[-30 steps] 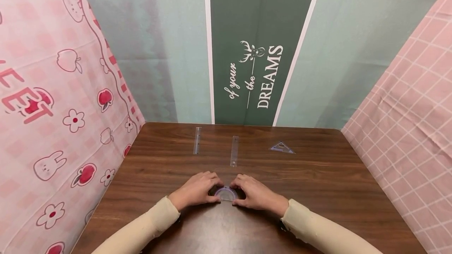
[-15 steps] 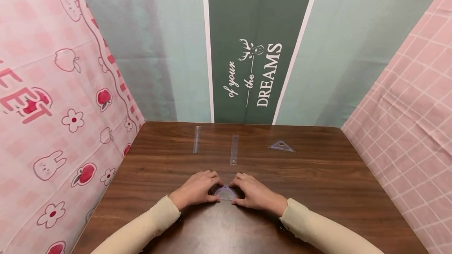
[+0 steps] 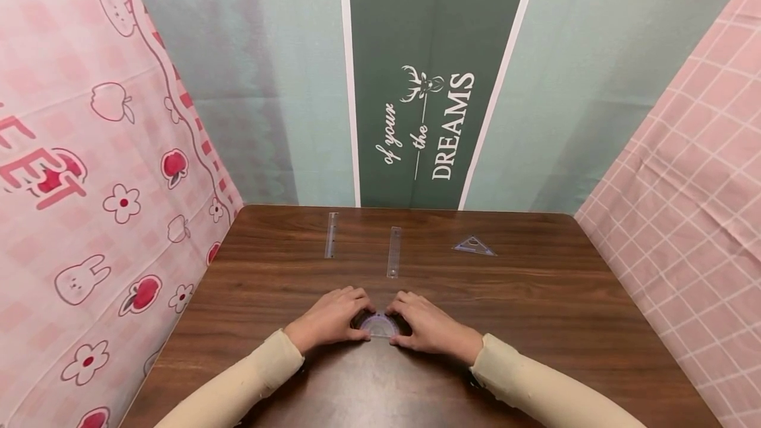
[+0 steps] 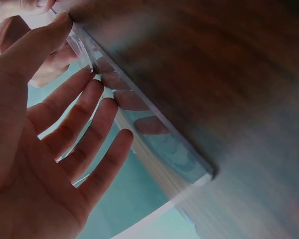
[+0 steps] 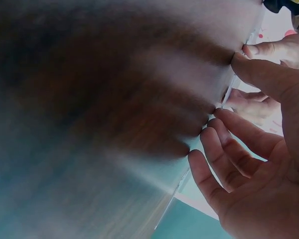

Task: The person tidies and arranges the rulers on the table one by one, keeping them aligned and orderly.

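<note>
A small clear protractor with a purple scale lies on the wooden table, its curved side facing away from me. My left hand pinches its left end between thumb and fingers. On the opposite end, my right hand does the same, thumb at the straight edge and fingers by the arc. In the left wrist view the left hand has its other fingers spread low over the tabletop. The right wrist view shows the right hand with its fingertips at the table surface.
Beyond the hands lie two clear rulers, one at the left and one near the middle. A clear triangular set square lies farther right. Fabric curtains enclose the brown table on three sides.
Both hands and the protractor keep their places. Only the head view has shifted very slightly.
</note>
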Demonstrator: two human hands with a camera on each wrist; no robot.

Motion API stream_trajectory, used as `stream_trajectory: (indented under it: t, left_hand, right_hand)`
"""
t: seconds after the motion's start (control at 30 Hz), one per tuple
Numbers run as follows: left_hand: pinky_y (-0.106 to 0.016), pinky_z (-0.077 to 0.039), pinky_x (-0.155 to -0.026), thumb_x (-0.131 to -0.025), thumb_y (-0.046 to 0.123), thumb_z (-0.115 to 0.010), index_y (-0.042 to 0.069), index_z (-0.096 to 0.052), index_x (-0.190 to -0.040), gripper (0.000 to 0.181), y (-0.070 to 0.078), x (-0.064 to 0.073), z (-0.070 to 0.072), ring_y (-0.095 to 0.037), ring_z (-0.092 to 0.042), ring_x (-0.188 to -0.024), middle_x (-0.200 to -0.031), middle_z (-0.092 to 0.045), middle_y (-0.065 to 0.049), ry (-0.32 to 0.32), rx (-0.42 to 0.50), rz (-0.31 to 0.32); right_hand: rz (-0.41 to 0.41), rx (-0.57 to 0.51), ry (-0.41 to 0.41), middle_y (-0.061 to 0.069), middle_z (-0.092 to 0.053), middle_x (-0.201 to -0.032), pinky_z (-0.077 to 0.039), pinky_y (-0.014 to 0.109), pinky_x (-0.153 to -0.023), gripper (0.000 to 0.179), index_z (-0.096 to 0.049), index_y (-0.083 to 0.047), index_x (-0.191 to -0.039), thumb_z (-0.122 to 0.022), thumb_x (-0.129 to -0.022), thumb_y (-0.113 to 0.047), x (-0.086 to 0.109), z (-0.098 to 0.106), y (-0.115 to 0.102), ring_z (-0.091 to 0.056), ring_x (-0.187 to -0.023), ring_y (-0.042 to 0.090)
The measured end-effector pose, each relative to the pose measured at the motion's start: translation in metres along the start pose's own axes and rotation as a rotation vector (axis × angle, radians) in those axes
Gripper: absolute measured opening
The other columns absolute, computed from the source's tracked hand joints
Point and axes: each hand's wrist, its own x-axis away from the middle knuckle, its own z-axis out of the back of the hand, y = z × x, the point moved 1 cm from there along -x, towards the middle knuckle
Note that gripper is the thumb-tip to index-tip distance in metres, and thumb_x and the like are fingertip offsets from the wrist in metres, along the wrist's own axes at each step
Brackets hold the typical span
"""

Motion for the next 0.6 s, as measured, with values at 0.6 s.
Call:
stream_trajectory:
  t: [0.6]
  left_hand:
    - [-0.037,-0.056,-0.097,-0.093,0.048,-0.085,0.019,-0.074,-0.124,0.044,-0.0005,-0.0003,-0.0006,-0.014,-0.064,-0.11,-0.119,-0.066,0.005,-0.024,-0.001,0.024]
  right_hand:
    - [0.004,0.015,-0.007,0.0,-0.062,-0.118,-0.051,0.043,-0.104,0.043,-0.07,-0.011,-0.125,-0.087,-0.093,-0.034,-0.0007,-0.0009,-0.0011,-0.06,-0.112,0.016]
